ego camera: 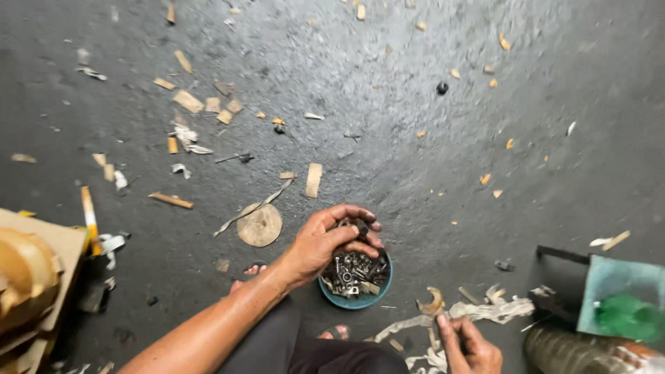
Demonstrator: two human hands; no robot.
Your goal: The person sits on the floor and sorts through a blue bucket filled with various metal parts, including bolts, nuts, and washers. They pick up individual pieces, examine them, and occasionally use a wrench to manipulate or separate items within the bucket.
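Note:
My left hand hovers over a small blue bowl full of nuts and bolts on the dark floor. Its fingers are pinched on a small dark piece of hardware above the bowl. My right hand is low at the bottom edge, to the right of the bowl, fingers curled; it seems to pinch something small, but what it is I cannot make out. A curved rusty metal piece lies just above that hand.
Wood chips and paper scraps litter the grey concrete floor. A round wooden disc lies left of the bowl. A cardboard box with a yellow object sits at left. A teal box and a corrugated hose are at right.

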